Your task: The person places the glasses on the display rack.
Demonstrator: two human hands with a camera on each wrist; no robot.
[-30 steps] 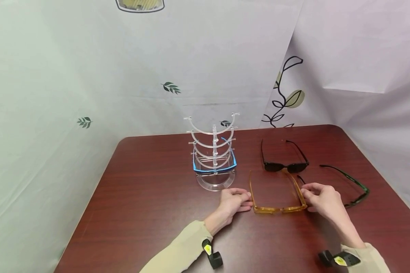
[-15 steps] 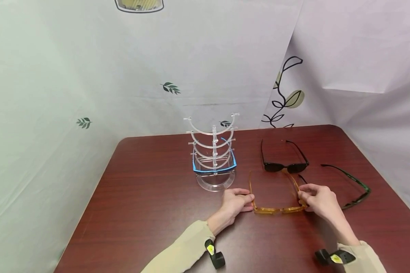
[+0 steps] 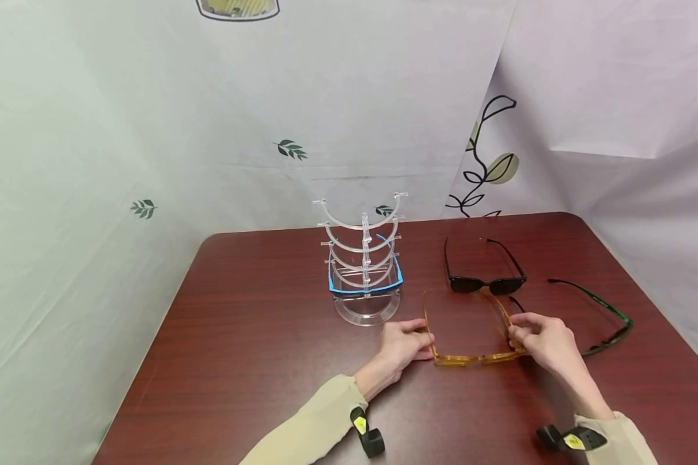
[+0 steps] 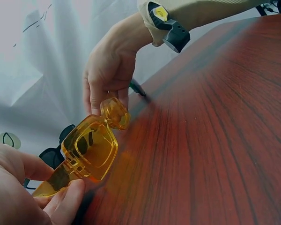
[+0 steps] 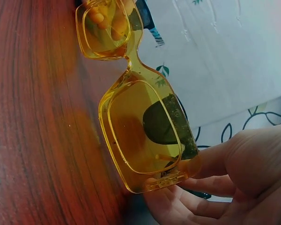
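A pair of transparent yellow glasses (image 3: 456, 360) stands at the front of the table, temples unfolded and pointing away from me. My left hand (image 3: 401, 345) pinches its left temple close to the hinge; the left wrist view shows thumb and fingers on the yellow temple (image 4: 56, 182). With its thumb and fingers, my right hand (image 3: 547, 339) holds the other temple by the hinge. In the right wrist view the yellow front (image 5: 114, 161) hangs beside that right hand (image 5: 253, 173). Part of the right temple is hidden behind the fingers.
Behind the left hand stands a clear tiered display rack (image 3: 366, 258), with blue-framed glasses (image 3: 363, 292) on its lowest tier. Black sunglasses (image 3: 468, 285) lie behind the yellow pair. Green-framed glasses (image 3: 619, 321) lie right of the right hand, partly hidden by it.
My right hand has shifted slightly left and its fingers have come onto the right temple. The left hand has moved slightly right along with its grip. The green glasses have slid slightly right.
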